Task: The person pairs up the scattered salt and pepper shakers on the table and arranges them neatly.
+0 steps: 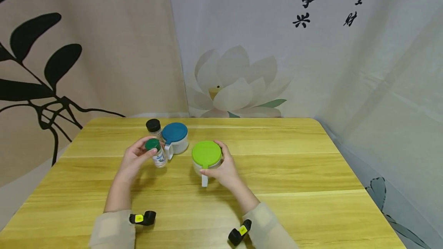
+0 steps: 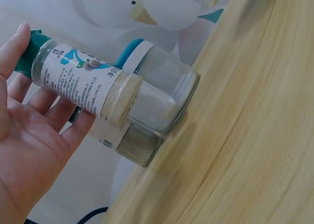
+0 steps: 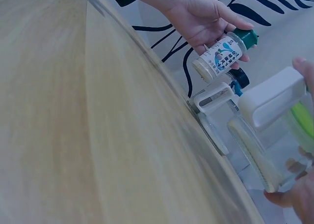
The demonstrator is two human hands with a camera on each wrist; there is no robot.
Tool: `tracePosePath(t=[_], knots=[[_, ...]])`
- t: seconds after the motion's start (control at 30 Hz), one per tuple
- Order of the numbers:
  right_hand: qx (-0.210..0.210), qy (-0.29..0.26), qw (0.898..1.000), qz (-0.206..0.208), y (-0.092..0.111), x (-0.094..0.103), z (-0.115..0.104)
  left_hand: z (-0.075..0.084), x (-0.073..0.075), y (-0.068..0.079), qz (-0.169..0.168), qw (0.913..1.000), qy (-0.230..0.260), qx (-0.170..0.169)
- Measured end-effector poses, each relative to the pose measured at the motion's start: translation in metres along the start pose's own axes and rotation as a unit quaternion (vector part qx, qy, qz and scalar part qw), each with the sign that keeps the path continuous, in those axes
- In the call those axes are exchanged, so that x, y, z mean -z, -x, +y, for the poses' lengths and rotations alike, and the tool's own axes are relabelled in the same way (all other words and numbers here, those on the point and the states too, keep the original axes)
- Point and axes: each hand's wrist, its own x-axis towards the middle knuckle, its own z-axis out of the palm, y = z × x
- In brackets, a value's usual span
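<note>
My left hand (image 1: 130, 160) grips a spice bottle (image 1: 159, 158) by its green cap and upper body. In the left wrist view this clear bottle (image 2: 81, 79), with a printed label and pale powder inside, is held off the wood. My right hand (image 1: 226, 170) holds a clear glass jar (image 1: 197, 167) with a light-green lid (image 1: 206, 153), thumb near the lid's front tab and fingers round the far side. Its white handle (image 3: 274, 94) points toward me, and pale contents show low in the glass.
A blue-lidded jar (image 1: 174, 133) with a white handle stands just beyond the spice bottle. Beside it, to the left, is a black-capped bottle (image 1: 153, 126), partly hidden. All are on a wooden table (image 1: 311, 187), with a printed curtain (image 1: 138, 41) behind its far edge.
</note>
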Motion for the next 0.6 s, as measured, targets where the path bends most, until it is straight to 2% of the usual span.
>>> tracePosePath(t=[0.23,0.6], knots=[[0.012,-0.005,1.000,0.004,-0.009,0.002,0.026,-0.001,-0.003,-0.003,-0.019,0.9998,0.000,-0.011],[0.023,0.001,1.000,0.002,-0.005,0.006,0.024,0.004,-0.010,-0.003,-0.048,0.9985,-0.026,0.001]])
